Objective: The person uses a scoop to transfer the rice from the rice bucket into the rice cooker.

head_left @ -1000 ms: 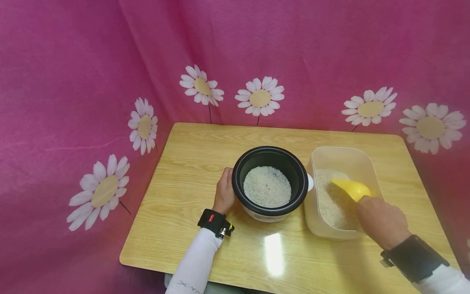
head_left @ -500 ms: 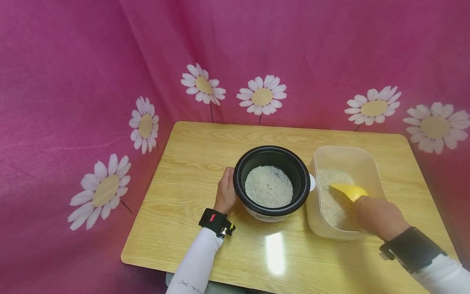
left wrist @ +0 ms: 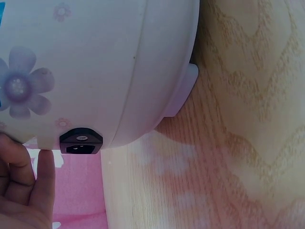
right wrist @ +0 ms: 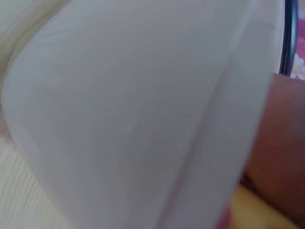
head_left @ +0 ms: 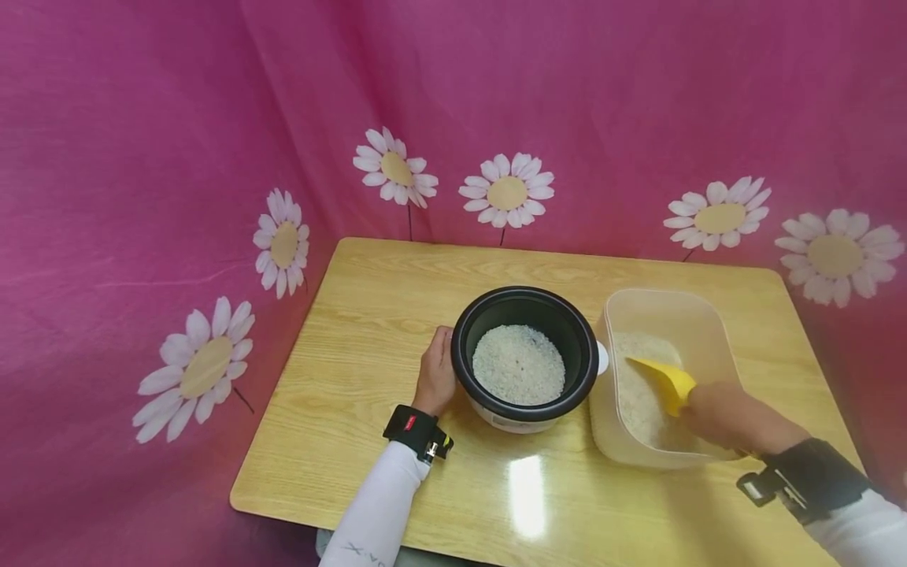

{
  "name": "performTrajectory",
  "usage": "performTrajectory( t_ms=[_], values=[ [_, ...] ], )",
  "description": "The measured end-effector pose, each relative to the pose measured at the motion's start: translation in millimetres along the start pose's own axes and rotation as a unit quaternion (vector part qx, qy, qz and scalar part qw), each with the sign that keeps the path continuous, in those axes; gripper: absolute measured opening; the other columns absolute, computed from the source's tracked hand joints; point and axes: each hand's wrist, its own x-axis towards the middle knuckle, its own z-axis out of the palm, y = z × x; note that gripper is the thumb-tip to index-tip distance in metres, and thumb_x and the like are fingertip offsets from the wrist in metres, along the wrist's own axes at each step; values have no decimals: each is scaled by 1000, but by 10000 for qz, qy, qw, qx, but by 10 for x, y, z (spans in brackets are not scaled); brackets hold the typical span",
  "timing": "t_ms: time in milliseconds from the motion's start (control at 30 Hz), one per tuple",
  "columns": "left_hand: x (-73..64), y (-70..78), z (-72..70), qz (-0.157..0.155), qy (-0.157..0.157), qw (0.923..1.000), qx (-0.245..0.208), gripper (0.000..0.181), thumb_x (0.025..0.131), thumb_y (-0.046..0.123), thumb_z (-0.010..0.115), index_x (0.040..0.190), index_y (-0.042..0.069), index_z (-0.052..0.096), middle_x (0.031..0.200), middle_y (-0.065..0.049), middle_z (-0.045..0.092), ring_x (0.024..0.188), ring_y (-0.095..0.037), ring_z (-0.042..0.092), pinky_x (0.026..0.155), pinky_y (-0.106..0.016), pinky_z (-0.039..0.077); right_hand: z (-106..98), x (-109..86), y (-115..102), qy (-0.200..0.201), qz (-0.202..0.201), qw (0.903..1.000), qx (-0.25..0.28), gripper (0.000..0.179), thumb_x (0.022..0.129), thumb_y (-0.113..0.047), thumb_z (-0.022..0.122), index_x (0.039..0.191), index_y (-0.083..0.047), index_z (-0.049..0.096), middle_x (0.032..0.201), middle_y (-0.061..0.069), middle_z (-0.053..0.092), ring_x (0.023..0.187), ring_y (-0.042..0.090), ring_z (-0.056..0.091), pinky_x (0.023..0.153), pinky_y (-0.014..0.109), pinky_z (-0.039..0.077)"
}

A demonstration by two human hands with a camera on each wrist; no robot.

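A rice cooker [head_left: 520, 425] with a black inner pot [head_left: 577, 378] stands mid-table, white rice [head_left: 519, 365] on the pot's bottom. My left hand [head_left: 434, 372] holds the cooker's left side; in the left wrist view its bent fingers [left wrist: 45, 176] touch the flowered white body [left wrist: 95, 62] near the black power socket [left wrist: 81, 141]. To the right is a translucent rice bin [head_left: 662, 458]. Inside it, my right hand [head_left: 733, 417] grips a yellow scoop [head_left: 673, 383], tilted over the rice [head_left: 641, 394]. The bin's wall [right wrist: 128, 109] hides most of that hand in the right wrist view.
The wooden table [head_left: 383, 291] carries the cooker and the bin side by side, nearly touching at the cooker's white right handle [head_left: 602, 358]. A pink cloth [head_left: 581, 94] printed with daisies hangs along the back and the left side.
My right hand has turned the scoop, so its open side and edge now show, and its tip has shifted slightly left in the bin. The left hand stays on the cooker.
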Motion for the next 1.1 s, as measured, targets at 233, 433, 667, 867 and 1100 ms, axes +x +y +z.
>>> performTrajectory(
  t_ms=[233, 433, 667, 867, 1100],
  values=[
    [-17, 2, -5, -30, 6, 10000, -75, 38, 114, 35, 31, 118, 9, 58, 105, -12, 66, 95, -18, 57, 85, -28, 47, -32, -22, -10, -642, 884, 9826, 1501, 21, 98, -20, 55, 83, -6, 57, 58, -2, 46, 45, 11, 42, 42, 24, 36],
    [-16, -1, -6, 17, 2, 10000, -66, 37, 114, 33, 32, 118, 8, 59, 106, -13, 67, 95, -18, 58, 86, -28, 47, -3, 0, -2, -812, 917, 9768, 1754, 28, 101, -26, 55, 82, -6, 56, 55, -3, 46, 42, 9, 39, 41, 24, 36],
    [-17, 13, -2, -8, -17, 10000, -68, 37, 114, 33, 32, 118, 8, 59, 106, -13, 68, 94, -18, 58, 86, -29, 48, 9, 52, 78, -1262, 1091, 9594, 2275, 32, 105, -29, 51, 83, -6, 52, 59, -4, 45, 42, 7, 38, 41, 23, 35],
    [-17, 3, -9, -15, -64, 9999, -79, 38, 114, 34, 31, 120, 8, 58, 107, -12, 67, 95, -18, 58, 85, -27, 48, -12, 91, 88, -1488, 723, 9549, 2464, 36, 106, -27, 49, 76, -9, 52, 56, -5, 45, 41, 6, 42, 42, 20, 37],
    [-15, -12, -6, 36, -7, 10000, -76, 38, 114, 34, 32, 118, 7, 58, 106, -13, 67, 95, -17, 58, 85, -27, 47, 11, 161, 95, -1663, 672, 9484, 2616, 43, 108, -29, 44, 69, -13, 50, 56, -6, 46, 41, 5, 44, 43, 20, 38]
  ],
)
